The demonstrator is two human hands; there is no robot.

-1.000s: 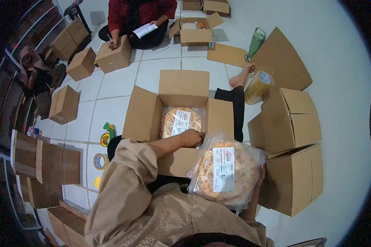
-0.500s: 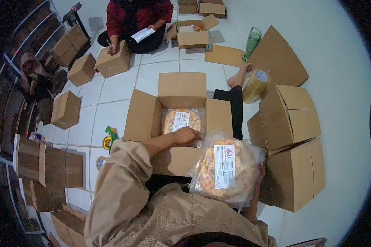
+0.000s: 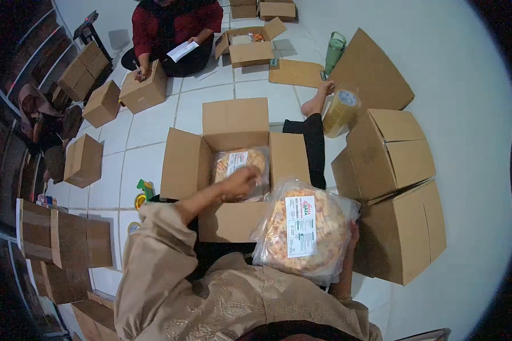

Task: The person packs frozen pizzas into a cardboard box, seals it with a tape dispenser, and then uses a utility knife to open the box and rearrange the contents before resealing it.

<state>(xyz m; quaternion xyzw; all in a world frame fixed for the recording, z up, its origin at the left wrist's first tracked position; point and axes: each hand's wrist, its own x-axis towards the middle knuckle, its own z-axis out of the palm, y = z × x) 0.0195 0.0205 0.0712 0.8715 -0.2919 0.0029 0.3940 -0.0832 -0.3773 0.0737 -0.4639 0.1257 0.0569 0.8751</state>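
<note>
A clear-bagged pizza [image 3: 256, 156] with a white label lies inside the open cardboard box [image 3: 233, 223] before me. My left hand [image 3: 242, 182] hangs over its near part, its curled fingers blurred. At the right, my right hand [image 3: 354, 230] grips the edge of another bagged pizza [image 3: 333, 227], tilted toward me with its label facing up. Most of that hand is hidden behind the bag. The bag's left edge overlaps the near right corner of the box.
Two stacked cartons [image 3: 415, 227] stand to my right, with a stack of clear tape rolls [image 3: 340, 111] beyond. A green tape dispenser [image 3: 145, 190] sits on the floor left of the box. Across from me a person [image 3: 176, 28] writes on a carton [image 3: 145, 88].
My left hand has lifted slightly from the pizza in the box and drawn back from its near right corner. The view has shifted a little; my right hand still holds its bagged pizza.
</note>
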